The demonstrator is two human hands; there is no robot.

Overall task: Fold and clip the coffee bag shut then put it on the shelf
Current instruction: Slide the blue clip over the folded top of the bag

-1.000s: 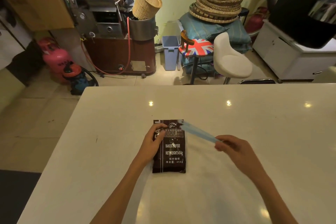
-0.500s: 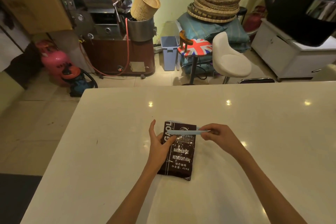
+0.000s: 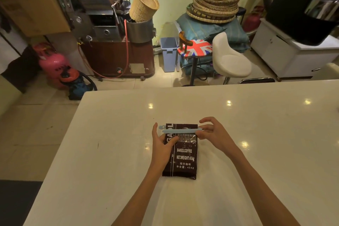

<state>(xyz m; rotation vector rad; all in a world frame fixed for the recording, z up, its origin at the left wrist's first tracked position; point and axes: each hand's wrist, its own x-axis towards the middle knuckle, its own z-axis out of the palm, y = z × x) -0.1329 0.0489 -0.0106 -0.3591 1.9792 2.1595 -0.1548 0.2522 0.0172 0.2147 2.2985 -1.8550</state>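
Crosswise, the clip (image 3: 181,130) lies over the top of the bag (image 3: 184,159) on the table (image 3: 110,152); the left hand (image 3: 162,146) grips the bag's edge, and the right hand (image 3: 215,134) pinches the clip's end.

1. A glossy white surface (image 3: 110,161) is spread across the lower part of the view. Small bright light reflections (image 3: 229,102) are shown on it beyond and to either side of the coffee bag (image 3: 185,159).
2. The dark brown coffee bag is laid flat on the surface, printed face up.
3. A small dark mark (image 3: 98,145) is seen well left of the coffee bag.
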